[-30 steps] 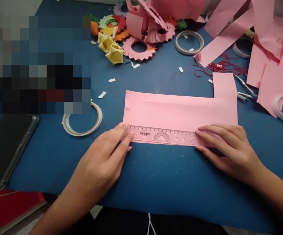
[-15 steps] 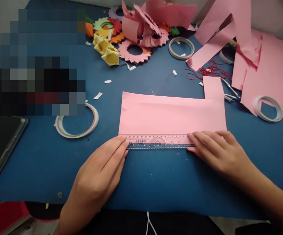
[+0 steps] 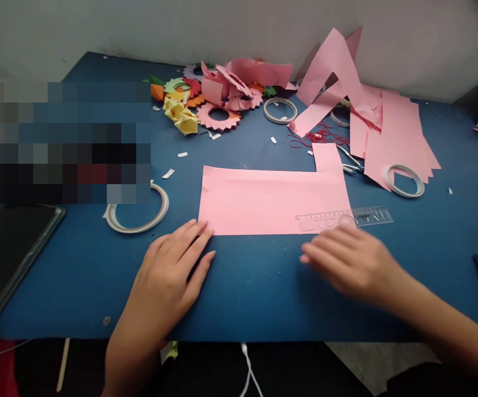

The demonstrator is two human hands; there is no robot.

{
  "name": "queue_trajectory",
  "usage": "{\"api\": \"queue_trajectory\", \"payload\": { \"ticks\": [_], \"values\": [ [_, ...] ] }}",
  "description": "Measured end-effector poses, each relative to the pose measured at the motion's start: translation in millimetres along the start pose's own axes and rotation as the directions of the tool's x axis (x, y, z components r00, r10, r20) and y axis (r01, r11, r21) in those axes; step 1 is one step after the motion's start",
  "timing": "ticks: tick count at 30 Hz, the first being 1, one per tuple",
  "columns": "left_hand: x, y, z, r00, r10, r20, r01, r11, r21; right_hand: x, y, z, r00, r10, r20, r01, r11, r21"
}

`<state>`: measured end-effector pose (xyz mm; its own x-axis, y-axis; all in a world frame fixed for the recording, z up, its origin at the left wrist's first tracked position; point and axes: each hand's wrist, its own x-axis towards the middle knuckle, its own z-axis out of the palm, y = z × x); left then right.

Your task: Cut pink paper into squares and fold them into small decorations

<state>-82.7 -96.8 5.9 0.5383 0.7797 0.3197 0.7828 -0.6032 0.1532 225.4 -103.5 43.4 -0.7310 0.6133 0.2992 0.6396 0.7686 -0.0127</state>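
A pink paper sheet (image 3: 255,198) lies flat on the blue table. My left hand (image 3: 172,270) rests at its lower left corner, fingers stretched flat and thumb apart. A clear plastic ruler (image 3: 371,216) lies slanted across the sheet's lower right corner, its right end beyond the paper. Just in front of the ruler, my right hand (image 3: 350,262) is slightly blurred, its fingers loosely bent and side by side, with nothing seen in them. The knuckles overlap the ruler's lower edge; whether they touch it cannot be told.
A pink strip (image 3: 327,157) lies behind the sheet beside scissors (image 3: 350,165) and red thread (image 3: 321,135). Tape rolls (image 3: 404,181) lie around. Folded paper pieces (image 3: 218,117) and pink sheets (image 3: 396,138) are at the back. A dark tablet-like device (image 3: 15,259) lies left.
The ruler has gone from the sheet's near edge to the right, now slanted. My left hand is off it; my right hand's fingers have left its end. The camera view has shifted.
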Motion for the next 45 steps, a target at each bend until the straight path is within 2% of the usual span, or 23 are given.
{"api": "queue_trajectory", "payload": {
  "ticks": [1,2,4,7,11,19,23,25,27,30,32,34,36,41,43,44,45],
  "values": [
    [0,0,-0.4,1.000,-0.001,0.000,0.001,1.000,0.001,-5,11,-3,0.999,0.047,-0.005,-0.047,0.994,-0.101],
    [-1,1,-0.8,1.000,-0.006,0.004,0.006,1.000,-0.001,-12,23,-5,0.992,0.123,0.041,-0.116,0.983,-0.143],
    [-2,1,-1.1,1.000,-0.017,0.012,0.017,1.000,-0.007,-28,45,-7,0.967,0.227,0.113,-0.211,0.968,-0.138],
    [-4,0,-0.8,1.000,-0.024,0.010,0.024,1.000,-0.015,-47,59,-3,0.961,0.253,0.113,-0.243,0.965,-0.099],
    [-3,0,-0.9,0.999,-0.027,0.026,0.028,0.999,-0.031,-39,43,7,0.968,0.235,0.091,-0.219,0.963,-0.156],
    [-4,1,1.0,0.999,-0.052,0.009,0.052,0.998,-0.039,34,-2,35,0.991,0.000,0.131,-0.001,1.000,0.008],
    [-4,1,3.9,0.998,0.045,0.045,-0.045,0.999,-0.007,58,-17,36,0.992,-0.058,0.112,0.053,0.997,0.053],
    [-4,0,4.2,0.995,0.079,0.063,-0.079,0.997,-0.003,58,-5,25,0.992,-0.070,0.101,0.071,0.997,-0.006],
    [-4,-1,3.7,0.995,0.076,0.059,-0.076,0.997,-0.008,50,26,10,0.995,-0.017,0.099,0.037,0.980,-0.198],
    [-4,-1,2.5,0.997,0.065,0.038,-0.064,0.997,-0.031,22,91,-6,0.958,0.266,0.112,-0.180,0.854,-0.489],
    [-4,-1,2.0,0.998,0.056,0.019,-0.055,0.998,-0.041,0,131,-6,0.917,0.386,0.102,-0.289,0.818,-0.497],
    [-5,-1,1.6,0.998,0.056,0.000,-0.056,0.997,-0.045,-19,157,0,0.906,0.397,0.147,-0.315,0.865,-0.390],
    [-5,0,1.2,0.998,0.062,-0.012,-0.063,0.997,-0.042,-30,167,9,0.903,0.409,0.133,-0.338,0.866,-0.368],
    [-7,1,-0.7,0.998,0.066,0.006,-0.066,0.997,-0.041,-34,161,15,0.885,0.462,-0.051,-0.447,0.816,-0.366],
    [-7,2,-1.7,0.999,0.051,0.014,-0.050,0.997,-0.051,-33,163,10,0.860,0.493,-0.129,-0.504,0.788,-0.352],
    [-8,2,-2.2,0.999,0.045,0.017,-0.044,0.997,-0.057,-32,164,7,0.833,0.521,-0.184,-0.552,0.763,-0.337],
    [-8,2,-2.8,0.999,0.039,0.018,-0.038,0.997,-0.060,-32,166,4,0.787,0.567,-0.244,-0.617,0.734,-0.284]
  ]
}}
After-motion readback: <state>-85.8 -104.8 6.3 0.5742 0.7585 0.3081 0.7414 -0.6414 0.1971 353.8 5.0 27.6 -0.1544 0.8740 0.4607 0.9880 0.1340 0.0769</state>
